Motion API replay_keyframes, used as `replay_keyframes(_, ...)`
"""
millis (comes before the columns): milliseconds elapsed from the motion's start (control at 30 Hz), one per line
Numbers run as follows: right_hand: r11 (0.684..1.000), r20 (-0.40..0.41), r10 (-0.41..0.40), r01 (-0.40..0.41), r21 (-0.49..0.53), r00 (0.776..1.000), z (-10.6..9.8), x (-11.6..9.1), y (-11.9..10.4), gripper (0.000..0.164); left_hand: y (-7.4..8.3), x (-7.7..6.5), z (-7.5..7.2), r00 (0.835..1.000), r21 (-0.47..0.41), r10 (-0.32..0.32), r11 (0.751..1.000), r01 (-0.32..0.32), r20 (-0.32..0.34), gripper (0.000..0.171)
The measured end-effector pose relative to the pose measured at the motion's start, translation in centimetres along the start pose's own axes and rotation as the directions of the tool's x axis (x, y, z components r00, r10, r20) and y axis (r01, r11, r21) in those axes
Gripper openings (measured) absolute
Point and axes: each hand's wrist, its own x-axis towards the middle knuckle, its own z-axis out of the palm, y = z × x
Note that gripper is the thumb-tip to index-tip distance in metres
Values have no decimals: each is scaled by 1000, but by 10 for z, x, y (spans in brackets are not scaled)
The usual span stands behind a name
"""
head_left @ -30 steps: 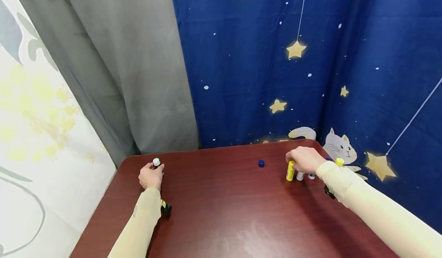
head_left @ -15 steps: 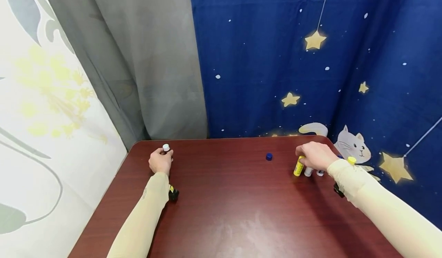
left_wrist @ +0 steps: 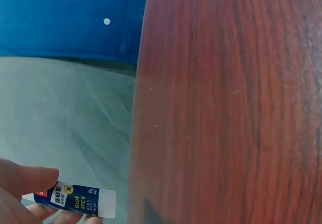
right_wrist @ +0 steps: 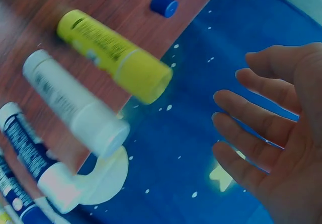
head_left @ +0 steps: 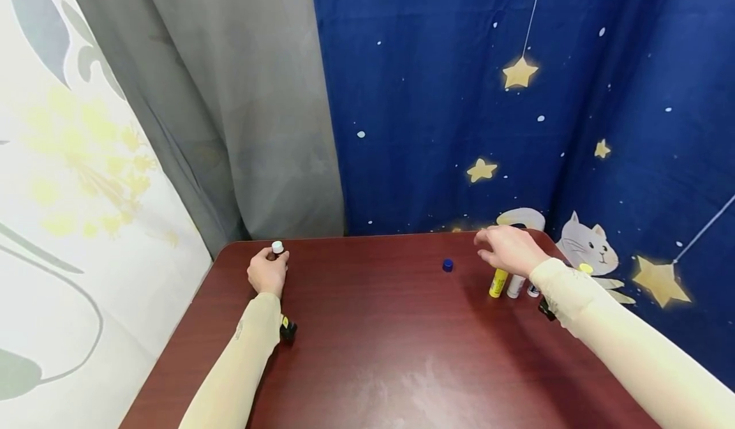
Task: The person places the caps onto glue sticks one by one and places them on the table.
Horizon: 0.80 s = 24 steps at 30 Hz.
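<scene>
At the table's back left, my left hand [head_left: 268,272] grips a glue stick [left_wrist: 75,198] with a navy label and white ends, thumb on one side and fingers under it. My right hand [right_wrist: 282,118] is raised, fingers spread and holding nothing, just above and beside a row of standing glue sticks. Nearest it is a yellow glue stick [right_wrist: 113,55], followed by a white glue stick [right_wrist: 75,103] and a navy glue stick [right_wrist: 35,156] with a white cap. A navy tube [right_wrist: 17,194] shows partly at the frame's edge.
A small blue cap [head_left: 448,265] lies on the dark red table [head_left: 373,314], left of the row. A yellow cap [head_left: 586,268] shows behind the right forearm. Grey and blue curtains [head_left: 413,129] hang behind the table's back edge.
My right hand has let go of the yellow glue stick's top and moved up and left, fingers opening. The left hand keeps its grip on the navy glue stick. The head view has shifted.
</scene>
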Motion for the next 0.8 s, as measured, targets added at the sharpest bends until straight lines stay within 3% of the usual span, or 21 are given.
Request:
replay_keyframes(300, 999, -24, -45, 46, 30, 999, 7, 30, -19, 21, 16, 1, -1, 997, -2, 81, 997, -81, 4, 32)
replay_keyframes(800, 997, 62, -29, 25, 74, 998, 44, 65, -28, 17, 43, -14, -2, 975, -26, 224, 974, -224, -1, 29)
